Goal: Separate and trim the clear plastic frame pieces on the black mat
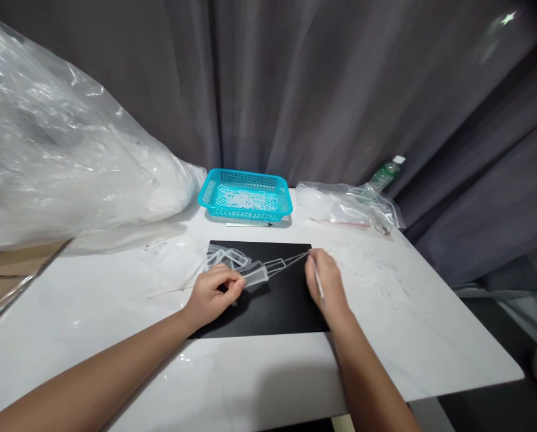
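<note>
Above the black mat point(281, 315), the left hand point(215, 295) pinches a clear plastic piece point(256, 276), the right hand point(330, 282) its thin strip point(296, 259); probably light, bendy, best edge-held.

A translucent plastic piece point(257, 276), open-framed and narrowing rightward, slants between the two hands point(216, 294)

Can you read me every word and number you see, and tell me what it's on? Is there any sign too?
No words, brands or numbers can be read here.
Green bottle: any print is too small and blurred to read.
Clear plastic piece at the left hand: no letters that I can see.
Black mat: no writing shows.
Star-shaped bright spot, top right: just a shape, with no letters.
</note>
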